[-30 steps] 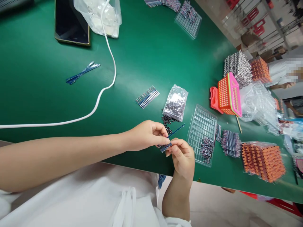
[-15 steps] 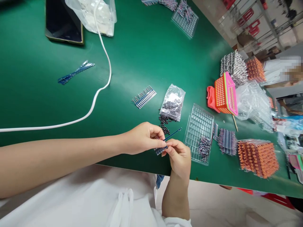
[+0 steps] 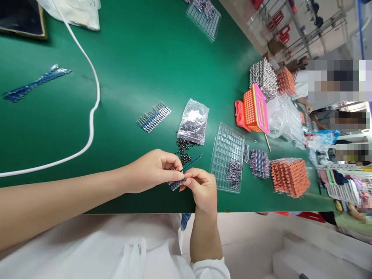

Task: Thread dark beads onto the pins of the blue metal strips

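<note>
Near the table's front edge my left hand (image 3: 157, 170) is closed, pinching a dark blue strip (image 3: 175, 184) with small segments and thin strands between thumb and fingers. A thin blue end of it sticks out toward the upper right. My right hand (image 3: 203, 188) meets it fingertip to fingertip, its thumb and forefinger pinched at the strip's edge; whatever tiny part they grip is hidden. Just beyond the hands lies a pile of small dark beads (image 3: 183, 149), spilling from a clear plastic bag (image 3: 193, 122). A similar strip with thin wire-like strands (image 3: 154, 117) lies to the left of the bag.
Right of my hands lies a clear compartment tray (image 3: 225, 155), partly filled with small pieces. Farther right are striped bundles (image 3: 259, 163), an orange stack (image 3: 290, 176) and an orange-pink basket (image 3: 255, 108). A white cable (image 3: 94, 93) crosses the left. People sit at the far right.
The camera view has turned to the right, so the table's things appear shifted left. Both hands keep the same pinched pose at the strip.
</note>
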`<move>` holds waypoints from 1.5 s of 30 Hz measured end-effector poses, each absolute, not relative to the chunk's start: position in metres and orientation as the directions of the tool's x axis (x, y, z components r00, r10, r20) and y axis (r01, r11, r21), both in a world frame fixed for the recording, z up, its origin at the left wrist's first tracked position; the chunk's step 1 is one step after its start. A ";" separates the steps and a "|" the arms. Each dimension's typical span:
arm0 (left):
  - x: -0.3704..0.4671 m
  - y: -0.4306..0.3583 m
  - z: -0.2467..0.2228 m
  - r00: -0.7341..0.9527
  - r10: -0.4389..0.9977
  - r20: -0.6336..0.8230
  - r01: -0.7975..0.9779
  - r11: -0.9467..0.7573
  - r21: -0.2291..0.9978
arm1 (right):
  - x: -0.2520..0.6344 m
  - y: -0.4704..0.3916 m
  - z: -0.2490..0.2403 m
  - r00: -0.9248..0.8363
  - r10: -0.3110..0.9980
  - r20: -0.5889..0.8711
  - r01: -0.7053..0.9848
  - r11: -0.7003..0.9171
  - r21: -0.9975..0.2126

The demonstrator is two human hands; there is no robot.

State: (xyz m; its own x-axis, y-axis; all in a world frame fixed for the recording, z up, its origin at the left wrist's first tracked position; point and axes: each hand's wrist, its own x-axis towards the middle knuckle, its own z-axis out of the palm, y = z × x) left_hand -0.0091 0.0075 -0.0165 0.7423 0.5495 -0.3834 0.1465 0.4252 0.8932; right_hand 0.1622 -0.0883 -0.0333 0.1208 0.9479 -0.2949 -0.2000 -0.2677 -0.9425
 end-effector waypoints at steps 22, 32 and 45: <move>-0.013 0.012 -0.016 0.747 0.571 -0.340 0.160 0.342 0.926 | 0.161 -0.085 -0.033 0.145 0.957 -0.251 -0.192 -0.222 -0.956; -0.011 0.009 -0.007 0.630 0.738 -0.239 0.231 0.115 0.966 | 0.160 -0.087 -0.028 0.253 0.949 -0.186 0.008 -0.194 -0.981; -0.014 0.005 -0.006 0.664 0.723 -0.192 0.160 0.113 0.981 | 0.165 -0.095 -0.031 0.262 0.949 -0.173 0.090 -0.203 -0.975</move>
